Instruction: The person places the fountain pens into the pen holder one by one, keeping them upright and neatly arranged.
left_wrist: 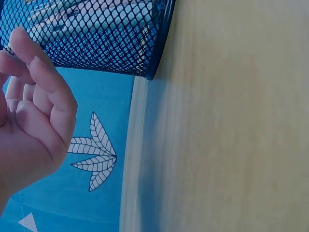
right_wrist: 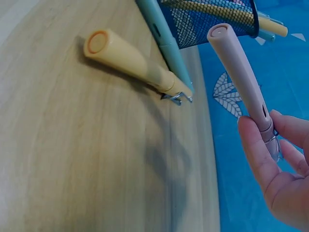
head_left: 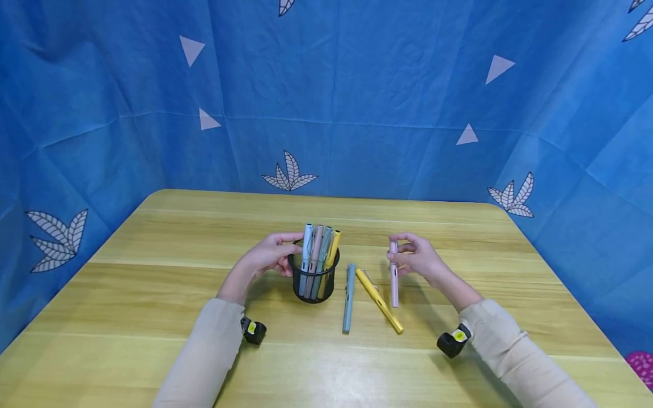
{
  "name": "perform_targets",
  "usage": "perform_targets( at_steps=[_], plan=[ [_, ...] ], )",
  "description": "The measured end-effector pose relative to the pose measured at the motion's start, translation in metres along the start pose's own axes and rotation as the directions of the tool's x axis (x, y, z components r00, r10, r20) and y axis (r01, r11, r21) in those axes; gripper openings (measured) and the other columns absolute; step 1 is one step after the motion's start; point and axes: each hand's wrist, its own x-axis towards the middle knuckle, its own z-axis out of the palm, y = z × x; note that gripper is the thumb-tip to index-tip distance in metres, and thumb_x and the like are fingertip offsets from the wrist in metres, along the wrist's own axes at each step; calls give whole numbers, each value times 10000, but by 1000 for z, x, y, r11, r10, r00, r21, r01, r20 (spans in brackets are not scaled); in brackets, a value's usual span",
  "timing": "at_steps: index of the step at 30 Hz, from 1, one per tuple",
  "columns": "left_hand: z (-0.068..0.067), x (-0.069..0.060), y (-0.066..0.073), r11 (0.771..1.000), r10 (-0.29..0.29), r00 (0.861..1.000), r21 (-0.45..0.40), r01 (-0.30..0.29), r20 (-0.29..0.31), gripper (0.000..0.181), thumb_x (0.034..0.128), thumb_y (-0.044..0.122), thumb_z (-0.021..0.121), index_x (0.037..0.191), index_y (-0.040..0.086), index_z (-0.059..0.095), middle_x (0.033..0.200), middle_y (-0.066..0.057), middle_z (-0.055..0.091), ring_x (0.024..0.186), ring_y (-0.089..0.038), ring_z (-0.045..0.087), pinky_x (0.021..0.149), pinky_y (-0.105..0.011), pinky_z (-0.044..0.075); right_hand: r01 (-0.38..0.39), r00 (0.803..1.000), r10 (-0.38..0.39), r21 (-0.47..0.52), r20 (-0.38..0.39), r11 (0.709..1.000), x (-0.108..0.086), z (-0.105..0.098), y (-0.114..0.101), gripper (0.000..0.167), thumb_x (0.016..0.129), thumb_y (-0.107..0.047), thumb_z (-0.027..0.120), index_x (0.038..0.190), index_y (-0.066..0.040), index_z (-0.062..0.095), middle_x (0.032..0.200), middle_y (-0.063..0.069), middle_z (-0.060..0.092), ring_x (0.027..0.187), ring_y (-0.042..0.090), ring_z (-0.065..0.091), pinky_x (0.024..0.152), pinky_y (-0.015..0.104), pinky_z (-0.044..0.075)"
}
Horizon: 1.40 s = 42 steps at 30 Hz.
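Note:
A black mesh pen holder (head_left: 313,289) stands upright on the table with several pens in it, among them a white pen (head_left: 306,249) and a yellow pen (head_left: 333,249). My left hand (head_left: 270,254) holds its rim from the left side; in the left wrist view the fingers (left_wrist: 53,92) are bent by the mesh. Between thumb and fingers, my right hand (head_left: 415,256) pinches a pale pink pen (head_left: 394,286) near its clip end, the other end pointing towards me. A blue-green pen (head_left: 349,300) and another yellow pen (head_left: 380,301) lie between the holder and that hand.
The wooden table (head_left: 153,317) has rounded far corners. Behind it and at both sides hangs a blue curtain (head_left: 377,85) with leaf and triangle prints. Each wrist wears a small black camera (head_left: 253,330).

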Motion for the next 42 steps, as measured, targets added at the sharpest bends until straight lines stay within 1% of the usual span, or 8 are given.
perform_targets(
  at_steps=[3, 8, 16, 26, 34, 42],
  plan=[
    [0, 0, -1, 1000, -6, 1000, -1, 6, -1, 521, 865, 112, 518, 1366, 90, 374, 445, -10, 456, 406, -128, 517, 427, -226, 447, 15, 1000, -15, 7, -6, 1000, -1, 1, -3, 492, 835, 32, 568, 1275, 93, 357, 903, 164, 501, 688, 177, 614, 628, 345, 537],
    [-1, 1, -2, 1000, 3, 1000, 1, -3, -2, 521, 865, 113, 519, 1365, 93, 376, 444, -7, 459, 407, -126, 520, 424, -221, 440, 32, 999, -31, 22, -14, 999, -2, 1, -8, 492, 833, 42, 562, 1279, 86, 359, 911, 168, 486, 692, 168, 609, 635, 351, 537],
    [-1, 2, -2, 1000, 12, 1000, 6, -12, -5, 520, 857, 100, 514, 1361, 103, 388, 435, -6, 459, 405, -130, 526, 417, -219, 419, 66, 997, -63, 81, -37, 995, -3, 3, -13, 512, 835, 53, 543, 1294, 96, 322, 937, 176, 491, 714, 151, 610, 663, 361, 533],
    [-2, 1, -4, 1000, 20, 1000, -7, -20, 4, 518, 863, 96, 514, 1363, 101, 381, 437, -7, 457, 406, -131, 527, 416, -215, 414, 136, 989, -123, 157, -85, 978, -4, 10, -21, 545, 803, 99, 533, 1299, 105, 307, 948, 170, 489, 716, 148, 618, 649, 348, 535],
    [0, 0, -2, 1000, 22, 1000, -5, -22, 4, 520, 864, 100, 512, 1365, 80, 372, 440, -10, 468, 404, -126, 527, 416, -215, 422, 151, 986, -133, 196, -101, 969, -5, 12, -24, 560, 803, 111, 522, 1313, 89, 293, 971, 165, 475, 725, 147, 619, 662, 351, 532],
    [-1, 1, -2, 1000, 23, 1000, -4, -23, 9, 514, 868, 99, 501, 1365, 71, 370, 444, -9, 467, 404, -122, 524, 412, -212, 422, 169, 980, -139, 225, -145, 959, -6, 17, -28, 562, 798, 124, 524, 1314, 73, 305, 948, 122, 491, 707, 144, 624, 649, 345, 535]
  ],
)
